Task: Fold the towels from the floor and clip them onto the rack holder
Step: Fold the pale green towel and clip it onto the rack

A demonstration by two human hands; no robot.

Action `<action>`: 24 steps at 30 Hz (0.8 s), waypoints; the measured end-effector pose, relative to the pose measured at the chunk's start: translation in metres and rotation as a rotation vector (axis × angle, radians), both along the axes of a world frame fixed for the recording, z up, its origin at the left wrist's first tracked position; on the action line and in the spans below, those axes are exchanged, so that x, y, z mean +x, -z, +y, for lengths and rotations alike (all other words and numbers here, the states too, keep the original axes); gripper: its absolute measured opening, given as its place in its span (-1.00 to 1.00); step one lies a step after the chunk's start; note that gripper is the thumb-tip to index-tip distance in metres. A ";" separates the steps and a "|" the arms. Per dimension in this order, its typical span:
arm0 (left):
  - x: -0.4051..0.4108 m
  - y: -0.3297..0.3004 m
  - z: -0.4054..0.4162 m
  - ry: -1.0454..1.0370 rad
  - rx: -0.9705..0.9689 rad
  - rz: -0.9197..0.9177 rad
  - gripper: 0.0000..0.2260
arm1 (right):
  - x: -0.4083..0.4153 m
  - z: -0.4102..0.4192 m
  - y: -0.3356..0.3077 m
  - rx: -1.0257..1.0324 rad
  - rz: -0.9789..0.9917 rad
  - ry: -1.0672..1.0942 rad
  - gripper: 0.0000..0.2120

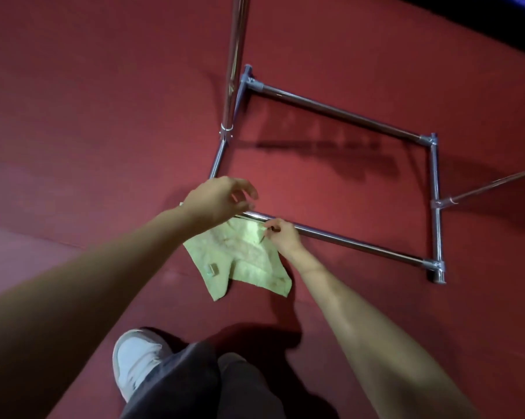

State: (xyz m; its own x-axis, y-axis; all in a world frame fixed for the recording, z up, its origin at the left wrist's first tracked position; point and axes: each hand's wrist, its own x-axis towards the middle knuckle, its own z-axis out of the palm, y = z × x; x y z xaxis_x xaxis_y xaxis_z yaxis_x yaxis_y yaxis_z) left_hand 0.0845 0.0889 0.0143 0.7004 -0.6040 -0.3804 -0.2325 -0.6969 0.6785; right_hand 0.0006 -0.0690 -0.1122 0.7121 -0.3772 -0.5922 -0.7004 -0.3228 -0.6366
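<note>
On the dark red carpeted floor (104,116), a crumpled pale green towel (243,261) lies against the near bar of the chrome tube rack base (346,237). Right hand (281,237) pinches the towel's upper edge beside that bar, fingers clamped on the cloth. Left hand (217,201) hovers over the towel's far corner with its fingers spread apart and loosely curved, holding nothing. Near the lower edge, a white sneaker (134,361) and dark trouser legs (213,385) show.

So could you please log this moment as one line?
right hand: pinches towel | left hand: open above | towel: on floor by rack
</note>
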 end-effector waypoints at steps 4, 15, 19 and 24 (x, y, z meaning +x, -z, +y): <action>0.004 0.003 0.005 -0.057 -0.014 0.037 -0.92 | 0.007 0.009 0.014 0.217 0.190 0.033 -0.69; 0.003 -0.006 -0.008 -0.125 -0.120 0.108 -0.93 | 0.009 0.028 0.027 0.346 0.109 0.402 -0.67; 0.006 -0.003 -0.010 -0.103 -0.119 0.080 -0.90 | 0.011 0.030 0.006 0.323 -0.172 0.422 -0.84; 0.010 -0.011 -0.019 -0.060 -0.102 0.019 -0.83 | 0.015 0.026 -0.060 0.387 -0.344 0.316 -0.72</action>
State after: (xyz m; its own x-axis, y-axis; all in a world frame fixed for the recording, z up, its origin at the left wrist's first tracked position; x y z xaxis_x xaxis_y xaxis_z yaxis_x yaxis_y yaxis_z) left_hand 0.0940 0.0695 0.0258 0.7299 -0.5972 -0.3325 -0.1789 -0.6364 0.7503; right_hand 0.0151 -0.0429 -0.0520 0.7757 -0.4044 -0.4846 -0.4581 0.1675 -0.8730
